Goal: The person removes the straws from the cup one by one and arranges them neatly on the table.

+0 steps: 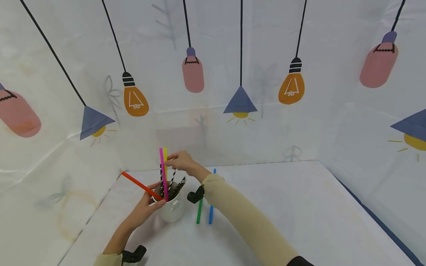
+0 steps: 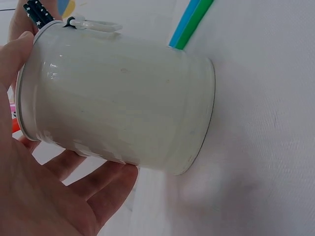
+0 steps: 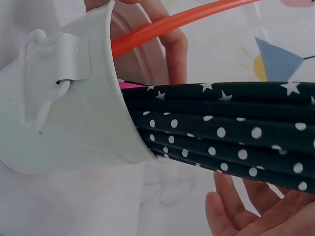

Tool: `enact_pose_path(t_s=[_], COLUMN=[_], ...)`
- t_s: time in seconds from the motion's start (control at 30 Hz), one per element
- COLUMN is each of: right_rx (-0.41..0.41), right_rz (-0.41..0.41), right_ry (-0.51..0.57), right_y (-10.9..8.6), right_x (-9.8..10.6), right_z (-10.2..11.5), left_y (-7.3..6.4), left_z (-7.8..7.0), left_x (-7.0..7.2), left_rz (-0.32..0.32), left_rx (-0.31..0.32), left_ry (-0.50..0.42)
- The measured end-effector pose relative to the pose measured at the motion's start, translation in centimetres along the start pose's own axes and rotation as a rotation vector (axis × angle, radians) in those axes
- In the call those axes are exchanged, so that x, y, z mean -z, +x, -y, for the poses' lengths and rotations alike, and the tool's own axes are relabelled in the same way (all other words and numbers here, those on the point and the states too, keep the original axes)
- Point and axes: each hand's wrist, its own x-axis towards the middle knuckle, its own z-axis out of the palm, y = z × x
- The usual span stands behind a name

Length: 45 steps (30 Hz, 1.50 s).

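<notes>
We see a white metal pail [image 2: 123, 93] lying sideways across the view, the left hand [image 2: 44, 191] holding it with the thumb near the rim and fingers along the wall. From its mouth project dark, star-printed straws [image 2: 38, 14], close to a white wire handle [image 2: 98, 25]. Near its base we note a blue straw [image 2: 183, 23] and a green straw [image 2: 197, 22], side by side, and the white tabletop [image 2: 266, 123].

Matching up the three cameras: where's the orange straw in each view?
Head: orange straw left of center, slanting up-left from the white pot.
Left wrist: only a small orange-red bit, likely that straw, at the left edge beside the pot's rim.
Right wrist: orange straw across the upper part, from the pot's mouth to the top edge.
Shared landmark: the white pot, in all three.
</notes>
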Motion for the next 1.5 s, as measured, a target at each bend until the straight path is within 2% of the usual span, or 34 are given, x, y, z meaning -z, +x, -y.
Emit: enact_pose_path(t_s=[0.23, 0.43, 0.6, 0.77, 1.0, 1.23, 1.4, 1.5], right_rx=[-0.003, -0.011, 0.023, 0.078, 0.157, 0.244, 0.326, 0.329], right_rz=[-0.024, -0.063, -0.075, -0.049, -0.039, -0.029, -0.095, -0.147], right_ry=[0.019, 0.016, -0.026, 0.010, 0.027, -0.081, -0.202, -0.271], right_y=[0.4, 0.1, -0.2, -0.6, -2.5, -5.5, -7.0, -7.3], right_x=[-0.2, 0.2, 1.2, 3.0, 6.1, 9.0, 10.9, 12.0], right_z=[-0.5, 0.1, 1.8, 4.2, 8.4, 12.1, 12.7, 12.4], left_y=[0.3, 0.5, 0.6, 0.5, 0.1, 0.2, 0.1, 0.0], left_z=[-0.5, -0.7, -0.8, -0.6, -0.5, -0.8, -0.7, -0.3], left_x=[-0.3, -0.3, 0.0, 0.2, 0.2, 0.0, -0.1, -0.1], left_rz=[0.039, 0.038, 0.034, 0.032, 0.041, 0.025, 0.027, 0.028], left_rx=[0.050, 0.063, 0.074, 0.075, 0.066, 0.064, 0.055, 0.051], left_ry=[-0.086, -0.079, -0.079, -0.094, -0.091, -0.082, -0.091, -0.094])
